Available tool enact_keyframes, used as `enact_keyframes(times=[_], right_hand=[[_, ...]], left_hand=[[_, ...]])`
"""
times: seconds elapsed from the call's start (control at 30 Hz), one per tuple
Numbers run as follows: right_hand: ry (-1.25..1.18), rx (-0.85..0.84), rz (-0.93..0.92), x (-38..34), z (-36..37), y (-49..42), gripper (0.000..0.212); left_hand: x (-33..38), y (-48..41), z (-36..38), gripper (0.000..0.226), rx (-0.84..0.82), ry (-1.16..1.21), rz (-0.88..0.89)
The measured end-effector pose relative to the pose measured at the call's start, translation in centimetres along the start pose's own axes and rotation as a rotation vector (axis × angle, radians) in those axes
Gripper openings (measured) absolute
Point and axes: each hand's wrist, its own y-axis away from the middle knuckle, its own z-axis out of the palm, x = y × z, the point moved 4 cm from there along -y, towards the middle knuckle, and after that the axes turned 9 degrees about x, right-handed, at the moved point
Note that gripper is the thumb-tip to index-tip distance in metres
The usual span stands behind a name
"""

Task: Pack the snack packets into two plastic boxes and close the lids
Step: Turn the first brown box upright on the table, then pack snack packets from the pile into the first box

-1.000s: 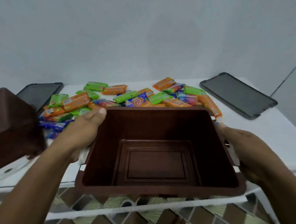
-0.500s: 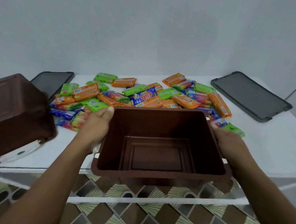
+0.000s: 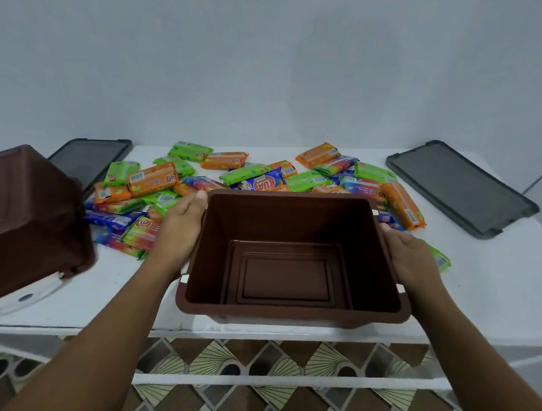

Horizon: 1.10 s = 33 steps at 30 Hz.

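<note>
Brown box, open-topped, empty, stepped floor, fingers of left hand and right hand clasping its sides

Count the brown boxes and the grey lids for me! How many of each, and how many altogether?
Brown boxes: 2 (held box, left box)
Grey lids: 2 (left lid, right lid)
Total: 4

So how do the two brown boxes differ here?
The middle box is upright, mouth up, visibly empty; the left box is tipped, base toward the camera. The left hand and right hand hold the middle box; no hand shows on the left box. Both are brown, lidless.
</note>
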Motion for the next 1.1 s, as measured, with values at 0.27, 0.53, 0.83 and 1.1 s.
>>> enact_keyframes(times=[0.27,0.53,0.83,1.1], right_hand=[[-0.077,-0.076,0.054,0.7,0.2,0.3,0.049],[0.02,-0.22,0.009,-0.5,-1.1,-5.6,0.027],[0.295,-0.345,-0.423,-6.7,2.4,-14.0,0.005],[0.715,-0.563,-0.527,-6.8,8.8,-17.2,0.016]], left_hand=[[-0.8,-0.2,0.1,0.027,-0.019,0.028,-0.004],[0.9,-3.7,-1.1,0.023,-0.092,-0.134,0.01],[6.9,-9.3,4.4,0.003,-0.246,-0.344,0.266],[5.0,-12.3,11.5,0.016,-0.561,-0.881,0.351]])
